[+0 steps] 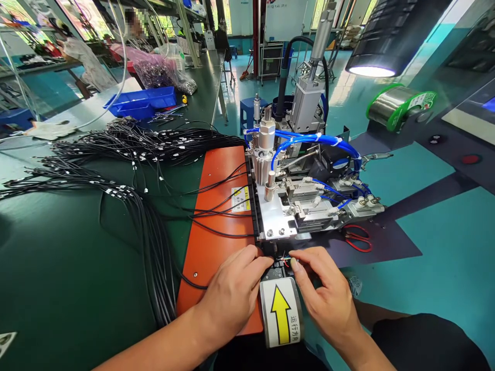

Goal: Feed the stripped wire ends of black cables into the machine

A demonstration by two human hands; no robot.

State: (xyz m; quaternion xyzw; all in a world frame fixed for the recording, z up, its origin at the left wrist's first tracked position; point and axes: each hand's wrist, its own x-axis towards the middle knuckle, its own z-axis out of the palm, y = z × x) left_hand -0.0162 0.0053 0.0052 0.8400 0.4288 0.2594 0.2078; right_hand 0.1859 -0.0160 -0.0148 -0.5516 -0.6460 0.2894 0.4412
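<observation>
My left hand [234, 286] is closed, thumb and finger pinching the end of a black cable [193, 283] that runs in from the left under the hand. Thin coloured wires [285, 259] fan out from that end, and the closed fingertips of my right hand [327, 291] grip their tips. Both hands are at the near end of a metal machine [276, 211], above a small dark fixture [276, 272]. Just below them is a rounded guard with a yellow arrow [281, 314]. Several more black cables [222, 214] lie across the orange base plate [220, 170] into the machine's edge.
Bundles of black cables [154, 247] cover part of the green bench [77, 268] at left. Red-handled scissors [358, 239] lie right of the machine. A solder spool [400, 107] and a lit lamp [373, 69] hang upper right. A blue bin [143, 100] stands behind; a person [135, 31] sits farther back.
</observation>
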